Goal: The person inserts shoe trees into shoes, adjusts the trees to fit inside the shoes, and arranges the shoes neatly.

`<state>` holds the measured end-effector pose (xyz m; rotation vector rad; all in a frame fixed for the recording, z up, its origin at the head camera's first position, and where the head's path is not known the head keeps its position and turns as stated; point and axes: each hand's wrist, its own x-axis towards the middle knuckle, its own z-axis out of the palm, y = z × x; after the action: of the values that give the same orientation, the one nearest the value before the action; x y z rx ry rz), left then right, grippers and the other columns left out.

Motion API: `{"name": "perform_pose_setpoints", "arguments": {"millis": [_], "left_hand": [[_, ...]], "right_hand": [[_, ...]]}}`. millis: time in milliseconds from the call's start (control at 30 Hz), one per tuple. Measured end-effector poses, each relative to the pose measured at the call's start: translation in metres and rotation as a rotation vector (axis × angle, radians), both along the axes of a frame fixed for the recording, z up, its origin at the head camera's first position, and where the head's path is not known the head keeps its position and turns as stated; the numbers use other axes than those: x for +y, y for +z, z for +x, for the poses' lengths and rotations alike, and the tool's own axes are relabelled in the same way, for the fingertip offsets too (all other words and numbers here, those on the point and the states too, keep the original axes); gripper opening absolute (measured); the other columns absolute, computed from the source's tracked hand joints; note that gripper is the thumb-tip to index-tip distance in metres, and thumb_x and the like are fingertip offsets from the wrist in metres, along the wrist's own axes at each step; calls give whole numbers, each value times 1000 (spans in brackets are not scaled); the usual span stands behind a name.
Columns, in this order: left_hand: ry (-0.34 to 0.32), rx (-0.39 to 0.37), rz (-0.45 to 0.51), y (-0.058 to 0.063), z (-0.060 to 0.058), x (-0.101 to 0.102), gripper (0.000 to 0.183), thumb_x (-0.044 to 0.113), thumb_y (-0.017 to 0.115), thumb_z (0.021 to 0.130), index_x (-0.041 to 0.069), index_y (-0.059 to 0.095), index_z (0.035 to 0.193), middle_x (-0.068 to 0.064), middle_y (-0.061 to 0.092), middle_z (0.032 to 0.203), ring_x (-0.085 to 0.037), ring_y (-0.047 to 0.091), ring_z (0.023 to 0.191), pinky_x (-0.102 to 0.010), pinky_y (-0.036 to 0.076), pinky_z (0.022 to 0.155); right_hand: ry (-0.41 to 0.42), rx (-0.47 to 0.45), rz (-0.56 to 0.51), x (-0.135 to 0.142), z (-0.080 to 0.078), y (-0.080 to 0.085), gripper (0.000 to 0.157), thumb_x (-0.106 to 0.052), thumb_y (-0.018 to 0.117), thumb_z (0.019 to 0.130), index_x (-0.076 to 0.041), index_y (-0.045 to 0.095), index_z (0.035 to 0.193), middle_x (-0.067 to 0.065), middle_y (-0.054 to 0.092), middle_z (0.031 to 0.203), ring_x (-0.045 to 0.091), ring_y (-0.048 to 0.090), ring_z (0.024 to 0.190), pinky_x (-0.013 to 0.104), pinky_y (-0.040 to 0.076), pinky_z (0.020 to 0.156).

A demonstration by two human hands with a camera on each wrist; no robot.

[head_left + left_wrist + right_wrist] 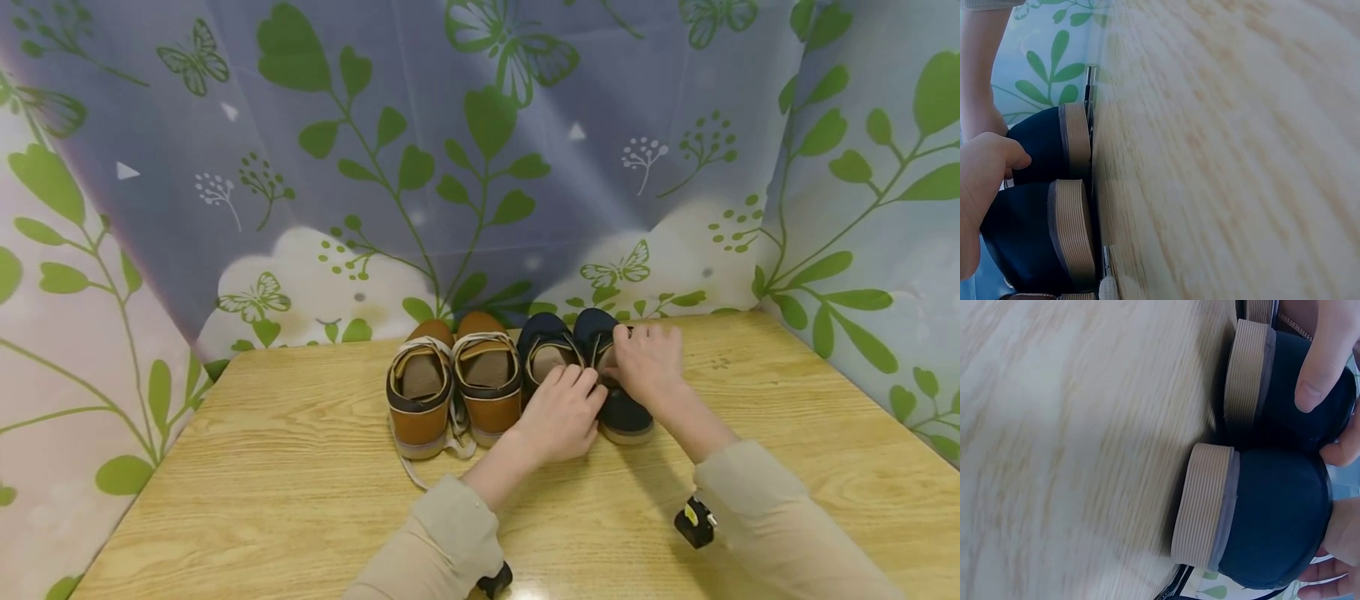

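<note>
Two navy slip-on-style shoes with ribbed tan soles stand side by side on the wooden table, heels toward me. My left hand (564, 412) is at the heel of the left navy shoe (1294, 387). Its thumb lies on the outside of the heel, and its fingers reach over the rim. On the right navy shoe (627, 417), my right hand (651, 362) grips the right side of the opening. The fingers show along the outer side in the right wrist view, while the thumb goes inside the opening. Both shoes rest on their soles, close together.
Left of the navy pair, two brown shoes (420, 429) with pale laces stand close by. A loose lace (411, 473) trails on the wooden table (300, 517). Behind hangs a leaf-and-butterfly printed cloth (390, 208), which also lines both sides.
</note>
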<state>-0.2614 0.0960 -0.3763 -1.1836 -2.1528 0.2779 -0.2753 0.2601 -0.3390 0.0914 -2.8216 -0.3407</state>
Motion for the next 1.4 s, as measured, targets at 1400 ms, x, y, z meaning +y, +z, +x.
{"name": "perform_pose_setpoints", "arguments": {"millis": [1400], "left_hand": [[109,-108,-145,1,11,-1,53,46,49,91,21,43,138,-4,42,135,-21,39,122,-36,28,101]], "right_hand": [[-60,-50,-198,15,9,-4,68,-55,58,84,6,56,114,27,57,105,45,52,96,59,38,81]]}}
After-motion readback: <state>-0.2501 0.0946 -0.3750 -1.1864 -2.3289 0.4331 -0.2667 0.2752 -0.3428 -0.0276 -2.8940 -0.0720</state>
